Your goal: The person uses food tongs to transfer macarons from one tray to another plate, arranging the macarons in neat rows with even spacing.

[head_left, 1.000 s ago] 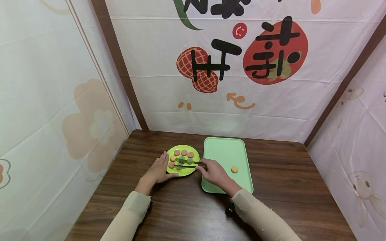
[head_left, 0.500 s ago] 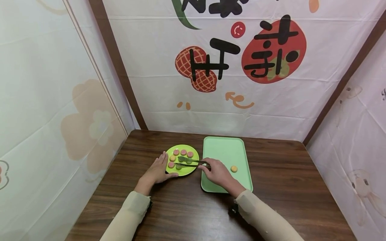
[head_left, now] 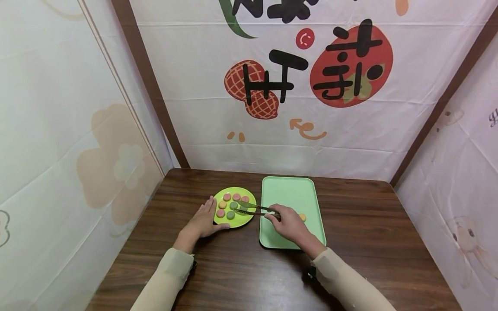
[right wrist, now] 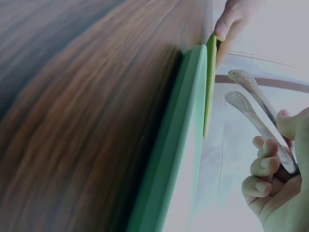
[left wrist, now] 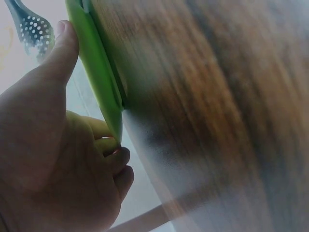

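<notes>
My left hand (head_left: 202, 219) rests along the left rim of a lime-green round plate (head_left: 240, 223), fingers extended along its edge and thumb at the near rim. In the left wrist view the thumb (left wrist: 65, 50) touches the plate's edge. Several macarons lie on the plate: pink ones (head_left: 227, 197), green ones (head_left: 231, 214) and a yellow one (head_left: 222, 204). My right hand (head_left: 288, 222) grips black perforated tongs (right wrist: 240, 102) above the plate's right side. The tong tips are apart with nothing between them. One green macaron is partly hidden under the tongs.
A mint-green rectangular tray (head_left: 289, 190) stands right of the plate, under my right hand. One yellow macaron (head_left: 303, 217) lies on it, partly covered by the hand. The dark wooden table (head_left: 241, 272) meets a printed cloth wall (head_left: 202, 129) at the back.
My right hand and the tongs have shifted rightward, from over the plate's middle toward its right side. The tips stay apart. My left hand keeps its place on the plate.
</notes>
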